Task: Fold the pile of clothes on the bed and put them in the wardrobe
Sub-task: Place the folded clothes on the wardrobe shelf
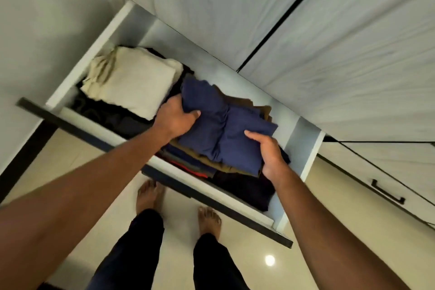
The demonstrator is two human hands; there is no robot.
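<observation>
Left hand, right hand: fingers gripping folded navy garment atop clothes stack in drawer.

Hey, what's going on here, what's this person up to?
A person stands at an open drawer, holding a folded navy garment on top of a stack of folded clothes inside. The left hand grips its left edge, the right hand its right corner. A folded cream garment lies to the left.

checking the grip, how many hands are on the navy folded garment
2. The left hand grips the navy folded garment at its left edge; the right hand holds its near right corner, above the stack in the open drawer.
</observation>
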